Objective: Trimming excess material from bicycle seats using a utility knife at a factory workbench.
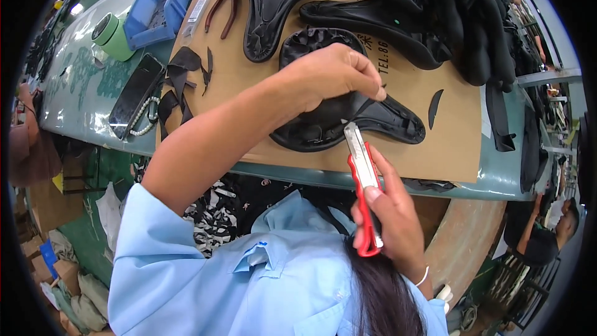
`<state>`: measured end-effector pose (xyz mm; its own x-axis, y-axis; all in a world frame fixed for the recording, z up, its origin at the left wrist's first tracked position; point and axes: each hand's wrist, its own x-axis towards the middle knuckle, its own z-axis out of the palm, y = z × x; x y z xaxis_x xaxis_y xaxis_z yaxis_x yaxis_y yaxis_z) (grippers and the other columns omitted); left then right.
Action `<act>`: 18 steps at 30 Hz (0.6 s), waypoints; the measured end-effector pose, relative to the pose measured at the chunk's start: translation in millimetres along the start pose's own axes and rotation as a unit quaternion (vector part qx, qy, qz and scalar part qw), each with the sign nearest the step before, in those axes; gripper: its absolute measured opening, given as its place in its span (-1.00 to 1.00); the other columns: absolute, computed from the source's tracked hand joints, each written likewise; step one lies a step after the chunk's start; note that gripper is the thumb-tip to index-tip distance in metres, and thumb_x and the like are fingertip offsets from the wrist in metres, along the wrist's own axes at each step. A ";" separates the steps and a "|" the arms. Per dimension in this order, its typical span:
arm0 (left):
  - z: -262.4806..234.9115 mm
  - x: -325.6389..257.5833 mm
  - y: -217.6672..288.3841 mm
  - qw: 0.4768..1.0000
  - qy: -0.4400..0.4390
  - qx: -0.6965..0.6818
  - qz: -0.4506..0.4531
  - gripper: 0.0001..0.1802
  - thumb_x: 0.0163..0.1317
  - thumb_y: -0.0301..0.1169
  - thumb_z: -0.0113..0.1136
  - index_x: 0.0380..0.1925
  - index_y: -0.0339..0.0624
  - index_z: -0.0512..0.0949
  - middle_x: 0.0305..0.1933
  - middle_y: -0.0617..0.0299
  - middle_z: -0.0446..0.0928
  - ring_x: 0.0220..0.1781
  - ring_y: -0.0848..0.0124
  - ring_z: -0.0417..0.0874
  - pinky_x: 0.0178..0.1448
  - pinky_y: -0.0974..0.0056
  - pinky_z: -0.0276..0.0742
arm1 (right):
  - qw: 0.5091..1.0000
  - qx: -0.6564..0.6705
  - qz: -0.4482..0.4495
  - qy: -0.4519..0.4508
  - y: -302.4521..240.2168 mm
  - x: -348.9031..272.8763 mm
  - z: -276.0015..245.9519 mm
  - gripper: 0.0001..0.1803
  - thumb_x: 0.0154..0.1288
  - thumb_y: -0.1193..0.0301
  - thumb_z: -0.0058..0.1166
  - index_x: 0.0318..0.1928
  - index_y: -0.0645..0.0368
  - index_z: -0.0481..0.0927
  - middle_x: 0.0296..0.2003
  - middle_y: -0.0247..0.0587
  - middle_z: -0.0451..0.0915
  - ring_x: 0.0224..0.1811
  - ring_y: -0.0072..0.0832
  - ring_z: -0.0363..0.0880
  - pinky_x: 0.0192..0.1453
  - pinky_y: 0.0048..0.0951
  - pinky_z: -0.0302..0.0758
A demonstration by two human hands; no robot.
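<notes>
A black bicycle saddle cover [311,130] lies underside up on the cardboard, its narrow nose pointing right. Across it reaches my left hand [345,73], fingers pinched on a thin black strip [367,107] that runs down to the saddle's edge. My right hand [393,214] grips a red box cutter [360,177] in front of the table. The cutter points up and away, its tip close to the saddle's near edge and the strip; whether blade and material touch I cannot tell. My left forearm hides part of the saddle.
Brown cardboard [429,155] covers the table's middle. Another saddle [267,12] and a heap of black saddles [448,18] lie beyond. Pliers [225,9], black scraps [180,78], a phone [138,93], a blue bin [158,9] and a green cup [113,37] stand leftward.
</notes>
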<state>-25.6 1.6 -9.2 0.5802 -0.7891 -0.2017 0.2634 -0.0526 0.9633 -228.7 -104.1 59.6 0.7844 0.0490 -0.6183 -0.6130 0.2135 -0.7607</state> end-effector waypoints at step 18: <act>-5.7 -72.5 0.7 0.800 0.337 0.468 0.168 -0.66 0.39 -0.28 -0.02 0.04 -0.24 0.50 -0.03 0.14 0.54 0.07 0.36 0.51 0.22 0.30 0.32 | 0.946 -0.051 -0.268 0.173 12.5 65.8 -30.5 -0.61 0.32 0.41 0.09 0.11 0.25 0.38 -0.18 -0.29 0.53 -0.23 -0.67 0.50 -0.26 -0.65 0.46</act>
<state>-63.1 62.3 5.1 0.8638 -0.3619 0.3506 -0.5035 -0.5902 0.6311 -187.6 -128.0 3.4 0.9181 -0.3662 -0.1515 -0.1549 0.0202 -0.9877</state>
